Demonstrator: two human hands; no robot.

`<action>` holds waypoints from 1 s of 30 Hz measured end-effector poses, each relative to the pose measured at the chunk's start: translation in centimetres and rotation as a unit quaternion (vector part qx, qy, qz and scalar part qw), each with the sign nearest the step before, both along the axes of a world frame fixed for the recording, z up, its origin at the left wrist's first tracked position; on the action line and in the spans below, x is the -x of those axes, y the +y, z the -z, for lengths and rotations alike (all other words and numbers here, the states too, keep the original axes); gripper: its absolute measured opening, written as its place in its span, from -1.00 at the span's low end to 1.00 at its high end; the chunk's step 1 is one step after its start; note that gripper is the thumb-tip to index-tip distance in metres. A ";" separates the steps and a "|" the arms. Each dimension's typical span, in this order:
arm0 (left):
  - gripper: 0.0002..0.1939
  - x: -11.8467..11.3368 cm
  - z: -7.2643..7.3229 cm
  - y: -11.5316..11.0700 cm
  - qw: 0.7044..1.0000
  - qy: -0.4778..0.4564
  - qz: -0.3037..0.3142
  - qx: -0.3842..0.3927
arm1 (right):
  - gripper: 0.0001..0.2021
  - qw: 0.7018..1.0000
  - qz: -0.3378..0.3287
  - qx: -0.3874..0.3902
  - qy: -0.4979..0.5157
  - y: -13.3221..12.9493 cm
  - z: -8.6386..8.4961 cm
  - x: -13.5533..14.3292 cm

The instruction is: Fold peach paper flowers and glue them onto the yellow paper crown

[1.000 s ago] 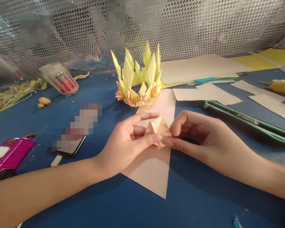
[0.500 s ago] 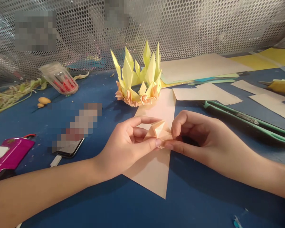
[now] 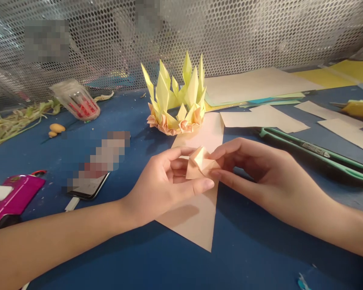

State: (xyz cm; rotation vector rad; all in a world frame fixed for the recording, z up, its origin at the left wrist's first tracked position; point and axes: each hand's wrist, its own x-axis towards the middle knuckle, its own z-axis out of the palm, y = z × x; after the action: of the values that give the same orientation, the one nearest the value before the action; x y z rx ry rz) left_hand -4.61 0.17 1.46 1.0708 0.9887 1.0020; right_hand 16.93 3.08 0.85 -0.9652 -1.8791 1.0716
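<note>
A small peach origami piece, folded with a raised peak, is held between my hands above a sheet of peach paper. My left hand curls around its left side, fingers behind it; the thumb stretches along its lower front edge, apart from the folds. At the right corner, my right hand pinches the piece between thumb and forefinger. Beneath lies the long peach sheet. Just beyond stands a yellow folded-paper crown with pointed spikes and peach paper flowers round its base.
Green-handled cutter or scissors lie right of my right hand. Paper strips and stacked sheets are at the back right. On the left are a phone, a magenta case and a clear jar. Perforated metal rises behind.
The origami piece has turned and risen slightly. My left thumb has slid right, off its folds, and my right forefinger has straightened onto the piece's edge.
</note>
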 end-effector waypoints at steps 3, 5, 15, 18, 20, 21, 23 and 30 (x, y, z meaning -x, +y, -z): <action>-0.77 0.0 -0.1 0.0 0.999 -0.008 0.008 -0.041 | -0.85 0.999 0.009 -0.039 -0.021 0.1 0.0 -0.1; -0.90 0.0 0.0 0.0 0.998 0.021 0.009 -0.064 | -0.91 0.998 0.009 -0.063 -0.025 0.0 0.0 -0.2; -0.93 0.2 0.4 0.2 0.996 0.056 0.015 -0.063 | -0.91 0.983 -0.021 -0.179 -0.022 -0.4 -0.5 -0.3; -0.87 0.2 0.3 0.2 0.997 0.038 0.019 -0.068 | -0.89 0.978 -0.017 -0.204 -0.030 -0.4 -0.5 -0.4; -0.86 0.1 0.2 0.2 0.997 0.030 0.022 -0.072 | -0.91 0.973 -0.002 -0.230 -0.033 -0.4 -0.4 -0.4; -0.89 0.1 0.2 0.2 0.996 0.034 0.026 -0.072 | -0.92 0.969 0.008 -0.243 -0.037 -0.5 -0.4 -0.4; -0.94 0.0 0.1 0.1 0.995 0.061 0.041 -0.074 | -0.91 0.962 0.028 -0.268 -0.041 -0.6 -0.3 -0.4; -0.79 0.1 0.0 -0.3 0.984 0.144 0.084 -0.068 | -0.86 0.945 0.048 -0.316 -0.069 -0.7 -0.3 -0.3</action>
State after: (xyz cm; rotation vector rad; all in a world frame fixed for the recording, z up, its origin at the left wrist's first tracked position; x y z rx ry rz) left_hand -4.72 -0.15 1.47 1.4174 1.0513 0.7983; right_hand 17.21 2.34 1.18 -0.7474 -2.0687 0.2979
